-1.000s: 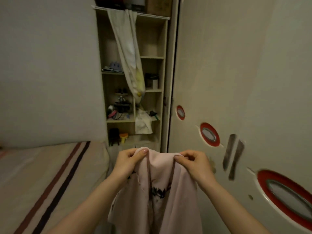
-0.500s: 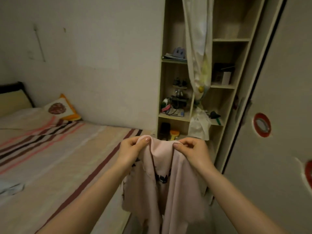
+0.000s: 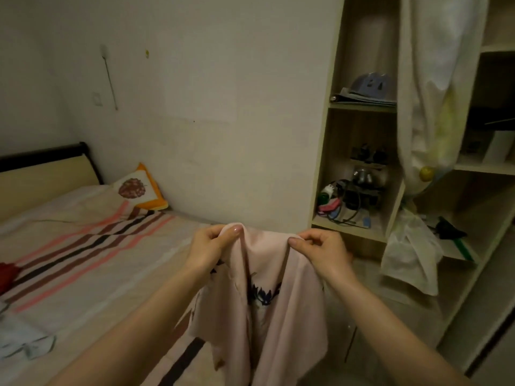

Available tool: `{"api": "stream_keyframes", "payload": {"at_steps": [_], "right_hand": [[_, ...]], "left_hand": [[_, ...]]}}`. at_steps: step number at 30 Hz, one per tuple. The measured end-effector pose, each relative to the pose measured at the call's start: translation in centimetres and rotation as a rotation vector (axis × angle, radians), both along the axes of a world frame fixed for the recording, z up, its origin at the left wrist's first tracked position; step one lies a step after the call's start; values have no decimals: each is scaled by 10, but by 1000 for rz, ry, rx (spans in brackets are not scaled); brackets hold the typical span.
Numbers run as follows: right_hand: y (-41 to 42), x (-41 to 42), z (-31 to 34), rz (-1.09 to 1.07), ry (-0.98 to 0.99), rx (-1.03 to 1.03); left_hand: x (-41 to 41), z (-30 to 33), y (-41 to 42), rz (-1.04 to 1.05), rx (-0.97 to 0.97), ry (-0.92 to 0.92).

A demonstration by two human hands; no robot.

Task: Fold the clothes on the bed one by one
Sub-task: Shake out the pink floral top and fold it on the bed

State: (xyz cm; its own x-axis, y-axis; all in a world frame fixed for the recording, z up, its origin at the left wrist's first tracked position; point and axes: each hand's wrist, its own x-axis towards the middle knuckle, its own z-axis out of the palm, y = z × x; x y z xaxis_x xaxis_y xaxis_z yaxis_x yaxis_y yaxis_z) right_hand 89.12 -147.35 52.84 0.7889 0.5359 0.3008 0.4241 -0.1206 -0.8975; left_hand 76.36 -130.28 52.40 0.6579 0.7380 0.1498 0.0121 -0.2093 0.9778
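A pale pink garment point(image 3: 289, 324) with a dark flower print hangs in the air in front of me, over the foot end of the bed. My left hand point(image 3: 207, 250) pinches its top edge on the left. My right hand point(image 3: 323, 253) pinches the same edge on the right, a short gap apart. The cloth droops in folds below both hands. The bed point(image 3: 92, 263) with a striped cover lies to the left. On its left edge lie a red garment point(image 3: 7, 275) and a light grey-white garment point(image 3: 23, 342).
A pillow with an orange border point(image 3: 140, 188) leans at the head of the bed against the wall. An open shelf unit point(image 3: 359, 174) with small items stands to the right, and a pale cloth point(image 3: 434, 87) hangs down over it. A white bag point(image 3: 409, 252) hangs from a shelf.
My view has swung left from the wardrobe doors toward the bed and headboard. Both hands have kept the same grip on the pink garment.
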Motion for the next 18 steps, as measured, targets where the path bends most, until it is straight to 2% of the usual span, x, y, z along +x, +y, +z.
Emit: {"api": "stream_keyframes", "payload": {"at_steps": [11, 18], "right_hand": [[200, 112, -9, 306, 89, 61], [325, 181, -26, 592, 62, -19]], "left_hand": [[50, -5, 134, 319, 43, 9], [97, -26, 212, 595, 2, 49]]}}
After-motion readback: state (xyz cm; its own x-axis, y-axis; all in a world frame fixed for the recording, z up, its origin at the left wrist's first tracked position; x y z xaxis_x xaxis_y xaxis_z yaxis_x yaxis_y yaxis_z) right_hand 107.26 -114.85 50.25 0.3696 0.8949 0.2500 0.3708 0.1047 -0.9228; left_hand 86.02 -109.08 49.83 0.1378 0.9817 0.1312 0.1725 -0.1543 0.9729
